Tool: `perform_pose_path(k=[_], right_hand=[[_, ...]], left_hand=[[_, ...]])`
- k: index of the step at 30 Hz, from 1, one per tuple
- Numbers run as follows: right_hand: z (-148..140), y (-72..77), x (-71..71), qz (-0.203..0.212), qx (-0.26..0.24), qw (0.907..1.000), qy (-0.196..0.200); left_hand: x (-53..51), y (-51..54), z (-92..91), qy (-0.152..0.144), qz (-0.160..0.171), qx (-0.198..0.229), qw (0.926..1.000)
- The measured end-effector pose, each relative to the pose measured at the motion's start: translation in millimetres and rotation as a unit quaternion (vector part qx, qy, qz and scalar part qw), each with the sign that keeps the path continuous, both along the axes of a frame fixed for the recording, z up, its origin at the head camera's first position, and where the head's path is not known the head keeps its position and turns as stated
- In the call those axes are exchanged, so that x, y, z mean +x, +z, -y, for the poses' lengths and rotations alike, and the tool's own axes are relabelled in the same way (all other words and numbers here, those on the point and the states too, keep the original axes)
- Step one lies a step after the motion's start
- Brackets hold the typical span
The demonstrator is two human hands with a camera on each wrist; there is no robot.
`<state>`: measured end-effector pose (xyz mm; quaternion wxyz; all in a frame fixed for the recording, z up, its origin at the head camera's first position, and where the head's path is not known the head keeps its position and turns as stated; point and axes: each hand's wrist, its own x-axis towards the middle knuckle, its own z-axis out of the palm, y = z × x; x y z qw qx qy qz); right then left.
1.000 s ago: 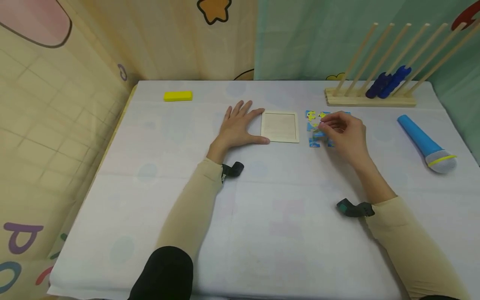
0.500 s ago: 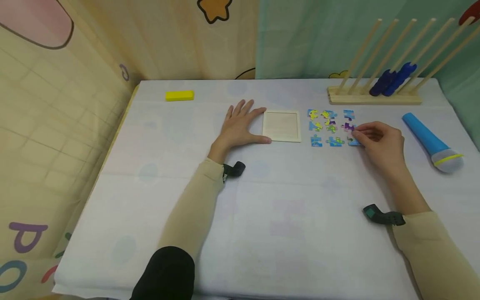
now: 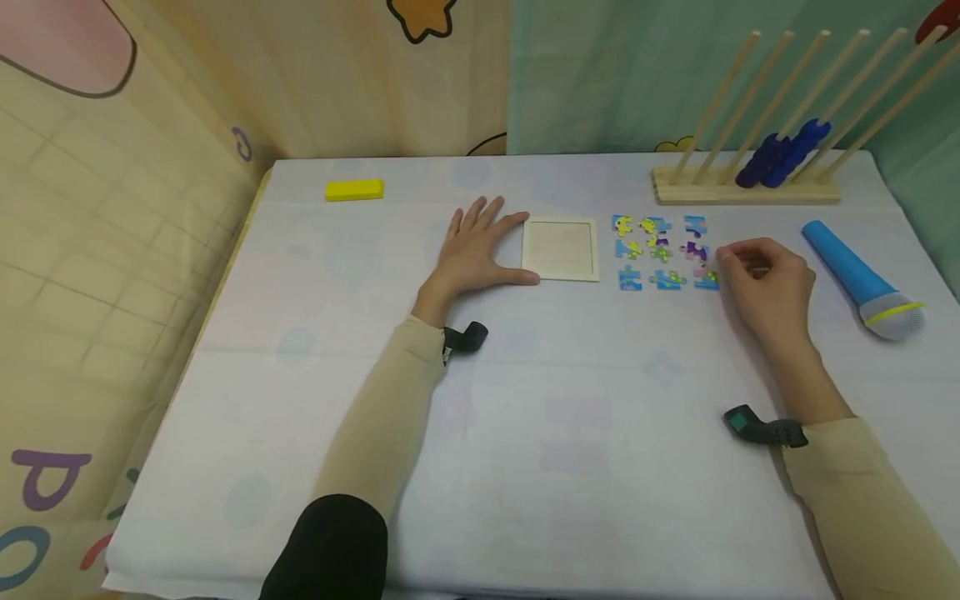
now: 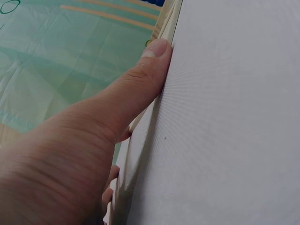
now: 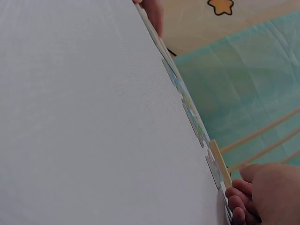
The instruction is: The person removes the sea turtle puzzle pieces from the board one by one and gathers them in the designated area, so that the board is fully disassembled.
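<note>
My left hand (image 3: 472, 254) lies spread on the table, its thumb and index finger touching the left corners of a square, pale wooden puzzle frame (image 3: 560, 248). In the left wrist view, the left thumb (image 4: 136, 77) lies straight along the frame's edge. Several colourful jigsaw pieces (image 3: 667, 279) lie apart in rows to the right of the frame. Just beyond their right side is my right hand (image 3: 772, 287), its fingers loosely bent, with nothing visible in it. The right wrist view shows those bent fingers (image 5: 238, 201) beside the pieces (image 5: 192, 122), low over the tabletop.
A wooden rack (image 3: 746, 193) with upright pegs and dark blue pieces stands at the back right. A blue toy microphone (image 3: 847, 267) lies right of my right hand. A yellow block (image 3: 354, 191) is at the back left. Printed curtains hang behind the white-covered table (image 3: 525, 467).
My right hand has moved right, from over the pieces to beside them, and off the lower right piece. More pieces show now. My left hand stays by the frame.
</note>
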<state>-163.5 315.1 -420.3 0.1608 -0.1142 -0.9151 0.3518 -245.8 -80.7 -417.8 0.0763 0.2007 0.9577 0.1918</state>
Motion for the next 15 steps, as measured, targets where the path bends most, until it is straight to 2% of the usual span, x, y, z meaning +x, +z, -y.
perform_pose_path(k=[8,15], right_hand=[[4,-5.8,-1.9,-0.015,-0.011,0.9998,-0.007],[-1,-5.3,9.3,-0.019,0.012,0.9995,0.022]], left_hand=[[2.0,1.0,3.1,0.002,-0.002,0.003,1.0],[1.2,-1.9,-5.8,-0.012,0.003,0.004,0.9999]])
